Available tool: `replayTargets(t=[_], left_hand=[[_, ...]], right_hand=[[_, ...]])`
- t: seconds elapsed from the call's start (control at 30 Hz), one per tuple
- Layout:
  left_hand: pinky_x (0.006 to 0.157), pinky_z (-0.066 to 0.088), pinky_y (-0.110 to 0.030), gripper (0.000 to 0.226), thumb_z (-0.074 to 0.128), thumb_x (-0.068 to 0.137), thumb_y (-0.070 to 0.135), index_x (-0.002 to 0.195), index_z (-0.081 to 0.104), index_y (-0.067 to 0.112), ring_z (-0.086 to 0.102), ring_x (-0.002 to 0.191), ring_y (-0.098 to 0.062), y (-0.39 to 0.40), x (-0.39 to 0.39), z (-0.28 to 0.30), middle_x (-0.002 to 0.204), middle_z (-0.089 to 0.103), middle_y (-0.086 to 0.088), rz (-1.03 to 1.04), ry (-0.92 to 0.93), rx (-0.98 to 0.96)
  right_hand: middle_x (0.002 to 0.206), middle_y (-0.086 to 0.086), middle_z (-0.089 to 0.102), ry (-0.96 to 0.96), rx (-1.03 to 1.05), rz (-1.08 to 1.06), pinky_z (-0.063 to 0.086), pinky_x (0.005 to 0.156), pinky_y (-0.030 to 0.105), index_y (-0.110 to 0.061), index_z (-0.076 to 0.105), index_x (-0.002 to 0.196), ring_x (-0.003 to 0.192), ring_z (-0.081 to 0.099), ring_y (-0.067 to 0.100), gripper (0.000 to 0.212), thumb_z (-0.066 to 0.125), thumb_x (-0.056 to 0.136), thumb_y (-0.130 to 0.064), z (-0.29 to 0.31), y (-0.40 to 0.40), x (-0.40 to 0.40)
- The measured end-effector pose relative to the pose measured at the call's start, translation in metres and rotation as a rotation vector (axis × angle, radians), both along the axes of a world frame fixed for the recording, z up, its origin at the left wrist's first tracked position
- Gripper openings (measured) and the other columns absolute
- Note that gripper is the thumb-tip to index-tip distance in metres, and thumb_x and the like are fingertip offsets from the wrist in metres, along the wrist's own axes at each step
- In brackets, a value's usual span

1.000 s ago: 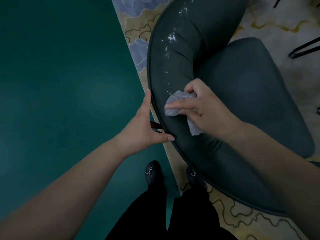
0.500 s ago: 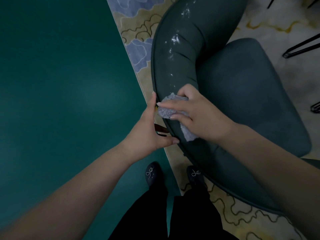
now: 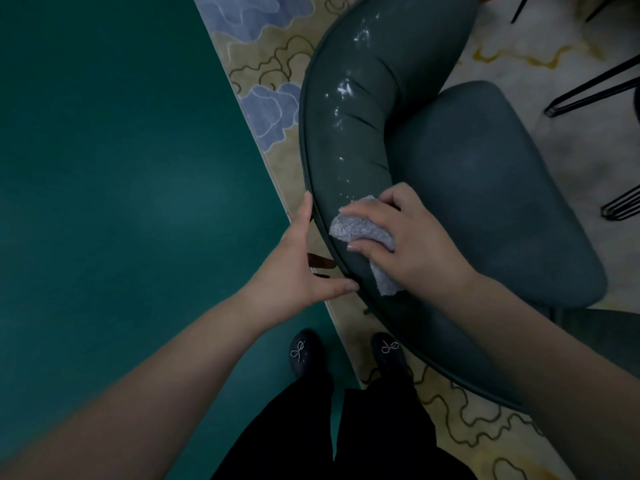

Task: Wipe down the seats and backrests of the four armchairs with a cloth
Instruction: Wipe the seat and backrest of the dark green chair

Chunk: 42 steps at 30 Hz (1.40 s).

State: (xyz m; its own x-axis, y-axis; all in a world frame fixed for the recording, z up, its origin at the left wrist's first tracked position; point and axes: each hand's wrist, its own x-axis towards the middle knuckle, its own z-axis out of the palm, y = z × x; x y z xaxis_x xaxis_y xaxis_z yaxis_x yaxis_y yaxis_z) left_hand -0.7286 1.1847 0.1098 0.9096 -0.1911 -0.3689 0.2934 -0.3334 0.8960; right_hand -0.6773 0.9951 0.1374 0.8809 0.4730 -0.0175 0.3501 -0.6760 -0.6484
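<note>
Grey cloth [image 3: 360,233] is bunched under my right hand [image 3: 412,244], pressed on the armchair [image 3: 485,188] backrest [image 3: 349,133], my left hand [image 3: 294,268] bracing its rim with fingers spread; wet streaks cover the upper backrest, the seat appears unwiped, other chairs unseen.

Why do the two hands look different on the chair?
The right hand curls around a grey cloth on the backrest; the left hand holds nothing. The right hand lies on the backrest's padded top; the left hand, fingers straight, rests against its outer edge. Both touch the same dark green armchair.
</note>
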Motion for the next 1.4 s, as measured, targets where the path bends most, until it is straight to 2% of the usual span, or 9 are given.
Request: replayTargets(t=[0.2, 0.37, 0.43, 0.57, 0.7, 0.8, 0.93, 1.13, 1.4], left_hand=[[0.108, 0.041, -0.042, 0.133, 0.089, 0.061, 0.034, 0.148, -0.011, 0.045, 0.047, 0.13, -0.015, 0.003, 0.007, 0.0, 0.144, 0.015, 0.033, 0.024, 0.0, 0.008], [0.109, 0.038, -0.042, 0.13, 0.089, 0.062, 0.03, 0.15, -0.006, 0.042, 0.043, 0.134, -0.017, 0.004, 0.021, -0.001, 0.153, 0.016, 0.025, 0.06, 0.0, 0.006], [0.108, 0.041, -0.039, 0.129, 0.088, 0.064, 0.028, 0.15, -0.006, 0.042, 0.045, 0.132, -0.014, 0.005, 0.026, 0.0, 0.15, 0.019, 0.028, 0.067, -0.001, 0.019], [0.099, 0.047, -0.025, 0.126, 0.087, 0.068, 0.021, 0.151, -0.006, 0.039, 0.053, 0.121, -0.007, 0.005, 0.033, 0.002, 0.127, 0.022, 0.049, 0.076, 0.002, 0.044], [0.106, 0.043, -0.035, 0.128, 0.087, 0.066, 0.02, 0.152, -0.006, 0.036, 0.052, 0.124, -0.013, 0.004, 0.038, 0.005, 0.134, 0.021, 0.037, 0.077, -0.004, 0.089], [0.104, 0.045, -0.036, 0.129, 0.088, 0.064, 0.017, 0.151, -0.006, 0.036, 0.054, 0.121, -0.013, 0.004, 0.041, 0.004, 0.128, 0.021, 0.046, 0.091, -0.002, 0.096], [0.108, 0.04, -0.036, 0.128, 0.088, 0.064, 0.019, 0.151, -0.004, 0.037, 0.05, 0.126, -0.011, 0.006, 0.047, 0.005, 0.119, 0.02, 0.058, 0.097, -0.006, 0.083], [0.11, 0.037, -0.042, 0.128, 0.09, 0.062, 0.025, 0.151, -0.002, 0.038, 0.043, 0.134, -0.016, 0.008, 0.054, 0.004, 0.148, 0.016, 0.031, 0.121, 0.021, 0.064], [0.112, 0.036, -0.038, 0.128, 0.088, 0.06, 0.039, 0.152, 0.0, 0.036, 0.036, 0.137, -0.005, 0.018, 0.078, 0.004, 0.151, 0.016, 0.031, 0.092, 0.022, 0.071]], right_hand=[[0.1, 0.001, 0.046, -0.01, 0.061, 0.018, 0.042, 0.08, 0.016, -0.02, 0.068, 0.111, 0.089, 0.048, 0.005, 0.03, 0.072, 0.082, -0.02, -0.006, -0.011, -0.016], [0.101, 0.008, 0.047, 0.046, 0.21, -0.123, 0.041, 0.092, 0.015, -0.019, 0.07, 0.111, 0.095, 0.051, 0.008, 0.029, 0.072, 0.082, -0.015, -0.009, 0.018, 0.024], [0.101, 0.006, 0.047, 0.093, 0.252, -0.125, 0.04, 0.094, 0.015, -0.021, 0.07, 0.11, 0.096, 0.052, 0.004, 0.028, 0.071, 0.083, -0.015, -0.012, 0.019, 0.035], [0.097, 0.004, 0.046, 0.105, 0.283, -0.078, 0.04, 0.085, 0.011, -0.029, 0.068, 0.109, 0.09, 0.049, 0.002, 0.031, 0.071, 0.082, -0.016, -0.017, -0.006, 0.014], [0.099, 0.0, 0.046, 0.093, 0.302, -0.124, 0.04, 0.088, 0.012, -0.027, 0.07, 0.109, 0.092, 0.05, 0.001, 0.028, 0.072, 0.082, -0.019, -0.021, 0.007, 0.037], [0.098, -0.004, 0.046, 0.125, 0.303, -0.149, 0.036, 0.088, 0.006, -0.03, 0.07, 0.108, 0.093, 0.049, -0.003, 0.028, 0.072, 0.082, -0.02, -0.023, 0.022, 0.062], [0.097, -0.009, 0.046, 0.17, 0.379, -0.15, 0.038, 0.087, 0.007, -0.034, 0.068, 0.107, 0.094, 0.05, -0.003, 0.032, 0.073, 0.08, -0.017, -0.028, 0.001, 0.036], [0.098, -0.009, 0.046, 0.165, 0.411, -0.224, 0.037, 0.089, 0.006, -0.035, 0.07, 0.107, 0.096, 0.051, -0.002, 0.03, 0.073, 0.081, -0.019, -0.034, 0.017, 0.06], [0.098, -0.011, 0.045, 0.175, 0.453, -0.207, 0.04, 0.088, 0.01, -0.033, 0.069, 0.108, 0.094, 0.051, -0.001, 0.029, 0.071, 0.082, -0.022, -0.035, 0.016, 0.056]])
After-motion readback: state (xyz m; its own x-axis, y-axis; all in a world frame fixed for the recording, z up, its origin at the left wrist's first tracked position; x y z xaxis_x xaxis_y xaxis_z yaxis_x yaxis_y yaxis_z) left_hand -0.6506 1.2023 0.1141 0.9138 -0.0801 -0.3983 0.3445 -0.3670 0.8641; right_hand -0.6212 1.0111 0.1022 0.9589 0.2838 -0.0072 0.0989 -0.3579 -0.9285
